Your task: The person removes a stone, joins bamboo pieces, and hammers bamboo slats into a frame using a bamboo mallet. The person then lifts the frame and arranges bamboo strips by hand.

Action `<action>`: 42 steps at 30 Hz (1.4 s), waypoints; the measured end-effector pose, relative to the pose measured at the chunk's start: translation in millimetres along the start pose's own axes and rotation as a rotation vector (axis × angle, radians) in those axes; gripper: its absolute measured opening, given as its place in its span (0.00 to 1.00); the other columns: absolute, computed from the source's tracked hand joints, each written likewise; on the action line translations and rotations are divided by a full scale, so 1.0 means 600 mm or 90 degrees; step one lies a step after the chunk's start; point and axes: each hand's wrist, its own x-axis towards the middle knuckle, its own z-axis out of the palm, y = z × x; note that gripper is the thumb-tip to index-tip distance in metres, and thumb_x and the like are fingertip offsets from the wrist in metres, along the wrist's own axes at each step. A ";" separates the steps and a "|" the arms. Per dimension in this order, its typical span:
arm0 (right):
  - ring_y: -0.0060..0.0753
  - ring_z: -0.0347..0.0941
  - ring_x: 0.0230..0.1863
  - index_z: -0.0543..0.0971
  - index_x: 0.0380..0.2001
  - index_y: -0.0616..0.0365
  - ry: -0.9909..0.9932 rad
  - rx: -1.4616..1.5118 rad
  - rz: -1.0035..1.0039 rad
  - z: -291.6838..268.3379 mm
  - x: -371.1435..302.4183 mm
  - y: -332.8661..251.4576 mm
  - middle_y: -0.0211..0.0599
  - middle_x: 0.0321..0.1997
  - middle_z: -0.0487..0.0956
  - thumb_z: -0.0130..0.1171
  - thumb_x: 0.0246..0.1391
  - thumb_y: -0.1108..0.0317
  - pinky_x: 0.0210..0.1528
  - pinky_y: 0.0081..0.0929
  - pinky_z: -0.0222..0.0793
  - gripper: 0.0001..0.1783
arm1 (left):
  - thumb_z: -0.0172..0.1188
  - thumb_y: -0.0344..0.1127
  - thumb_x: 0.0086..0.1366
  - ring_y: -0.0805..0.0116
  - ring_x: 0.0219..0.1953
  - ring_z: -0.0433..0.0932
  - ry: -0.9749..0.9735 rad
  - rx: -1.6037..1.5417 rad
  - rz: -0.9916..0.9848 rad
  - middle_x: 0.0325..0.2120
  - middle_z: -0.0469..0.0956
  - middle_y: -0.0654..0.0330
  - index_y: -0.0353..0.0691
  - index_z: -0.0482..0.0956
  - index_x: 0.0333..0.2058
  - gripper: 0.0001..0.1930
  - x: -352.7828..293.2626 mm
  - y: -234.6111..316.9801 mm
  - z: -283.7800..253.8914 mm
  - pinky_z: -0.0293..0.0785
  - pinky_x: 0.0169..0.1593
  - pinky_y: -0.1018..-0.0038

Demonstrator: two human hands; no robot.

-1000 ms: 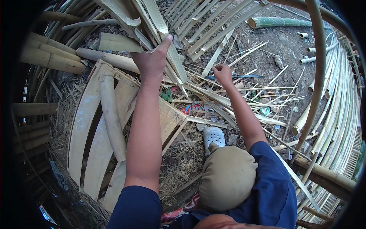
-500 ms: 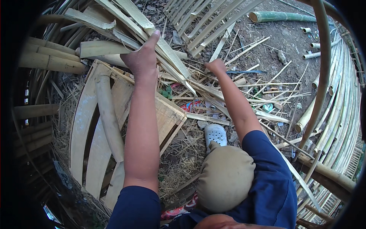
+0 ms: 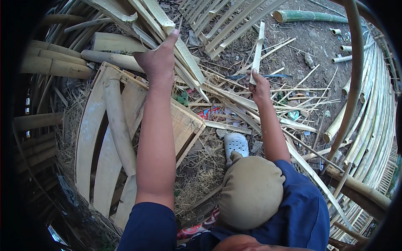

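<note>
My left hand [image 3: 159, 60] is closed round a bundle of split bamboo slats [image 3: 186, 58], its thumb lying along the top. The slats slant from the far left down toward the middle, their near ends above a heap of thin bamboo strips. To the right, my right hand [image 3: 260, 88] pinches the near end of a short, flat bamboo strip [image 3: 258, 46], which points away from me. Its fingers are partly hidden. Below this hand, loose bamboo strips [image 3: 234, 98] lie scattered on the ground.
At the left stands a slatted wooden crate [image 3: 184, 121] with a bamboo piece [image 3: 119, 121] across it. A curved pole [image 3: 356, 62] rises at the right, before long bamboo poles [image 3: 368, 125]. A slatted panel [image 3: 234, 29] and green bamboo [image 3: 310, 17] lie far off. A pale clog [image 3: 236, 144] is below.
My right hand has moved right and a little nearer, drawing the short strip along and turning it more upright. The slat bundle in my left hand has shifted slightly; some far slats moved.
</note>
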 end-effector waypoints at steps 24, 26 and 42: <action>0.18 0.72 0.30 0.82 0.46 0.63 -0.441 -0.400 -0.109 0.144 -0.132 -0.018 0.29 0.29 0.81 0.60 0.67 0.65 0.36 0.26 0.71 0.12 | 0.76 0.24 0.51 0.66 0.47 0.80 -0.194 -0.165 -0.090 0.47 0.81 0.56 0.33 0.77 0.51 0.27 -0.013 0.016 0.003 0.77 0.54 0.70; 0.18 0.72 0.30 0.82 0.46 0.63 -0.440 -0.432 -0.127 0.148 -0.141 -0.027 0.29 0.28 0.80 0.60 0.67 0.65 0.36 0.26 0.71 0.12 | 0.75 0.24 0.52 0.66 0.45 0.81 -0.193 -0.147 -0.053 0.45 0.82 0.57 0.33 0.78 0.50 0.25 -0.014 0.013 0.001 0.78 0.52 0.70; 0.24 0.73 0.29 0.78 0.41 0.65 -0.453 -0.576 -0.290 0.189 -0.178 -0.112 0.37 0.26 0.79 0.61 0.64 0.65 0.35 0.31 0.71 0.12 | 0.82 0.31 0.50 0.66 0.51 0.78 -0.209 -0.166 -0.056 0.50 0.79 0.56 0.33 0.74 0.55 0.35 -0.011 0.000 0.004 0.75 0.58 0.70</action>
